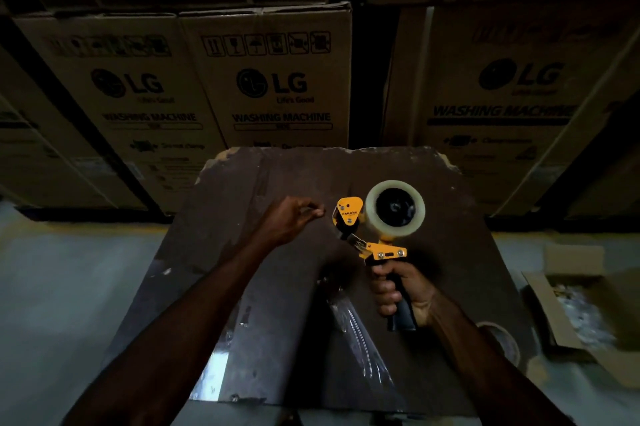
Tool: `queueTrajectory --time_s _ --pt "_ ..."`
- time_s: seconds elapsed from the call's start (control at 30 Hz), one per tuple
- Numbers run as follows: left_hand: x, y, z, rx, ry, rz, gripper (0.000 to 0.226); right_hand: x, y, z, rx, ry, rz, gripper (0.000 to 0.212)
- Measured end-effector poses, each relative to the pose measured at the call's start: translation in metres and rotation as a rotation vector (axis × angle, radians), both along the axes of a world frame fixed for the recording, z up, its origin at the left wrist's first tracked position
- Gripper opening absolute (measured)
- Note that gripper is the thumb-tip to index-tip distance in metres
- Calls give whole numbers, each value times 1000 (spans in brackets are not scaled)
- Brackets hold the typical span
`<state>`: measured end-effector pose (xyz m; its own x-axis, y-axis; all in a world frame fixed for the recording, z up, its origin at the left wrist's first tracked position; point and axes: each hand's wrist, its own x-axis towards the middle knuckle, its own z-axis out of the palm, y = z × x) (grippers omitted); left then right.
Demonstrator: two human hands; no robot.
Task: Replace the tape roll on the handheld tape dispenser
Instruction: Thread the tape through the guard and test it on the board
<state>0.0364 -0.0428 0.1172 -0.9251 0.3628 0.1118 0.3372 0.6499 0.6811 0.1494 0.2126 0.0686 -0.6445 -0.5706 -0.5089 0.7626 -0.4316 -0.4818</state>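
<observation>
My right hand (pixel 401 290) grips the tape dispenser (pixel 375 235) handle, while my left hand (pixel 289 219) pinches something too dim to identify.

Right hand (pixel 401 290) grips the dark handle of the yellow tape dispenser (pixel 375 238), held upright above the dark table (pixel 294 287); a clear tape roll (pixel 395 213) sits on its hub, above the right hand. Left hand (pixel 291 221), fingers loosely curled, is just left of the dispenser's head, apart from it. Empty tape core (pixel 502 342) lies on the table right of the right forearm; LG cartons (pixel 270 79) stacked beyond both hands.
</observation>
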Motion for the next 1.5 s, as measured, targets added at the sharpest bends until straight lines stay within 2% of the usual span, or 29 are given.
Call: queueTrajectory --time_s 0.1,0.27,0.43,0.67,0.97,1.1,1.2,1.33,1.5 --pt "-10 2 10 -16 51 -78 18 -4 0 4 -16 -2 9 40" --pt "-25 -2 20 -80 102 -76 22 -5 10 3 -38 -36 54 48" --pt "-29 11 42 23 -29 -79 10 -9 8 6 -52 -27 98 43" --pt "-22 32 44 328 -188 49 23 -12 9 7 -134 -20 124 37" --pt "-8 37 41 366 -264 141 12 -17 8 9 -187 37 166 20" --pt "-7 37 43 350 -306 157 18 -19 8 6 -164 3 157 27" --pt "-6 35 46 313 -319 140 10 -21 8 3 -149 -4 153 29" --pt "-4 33 46 290 -357 142 20 -22 8 1 -175 -22 156 29" --pt "4 36 44 375 -350 146 27 -23 8 -2 -272 -28 164 18"
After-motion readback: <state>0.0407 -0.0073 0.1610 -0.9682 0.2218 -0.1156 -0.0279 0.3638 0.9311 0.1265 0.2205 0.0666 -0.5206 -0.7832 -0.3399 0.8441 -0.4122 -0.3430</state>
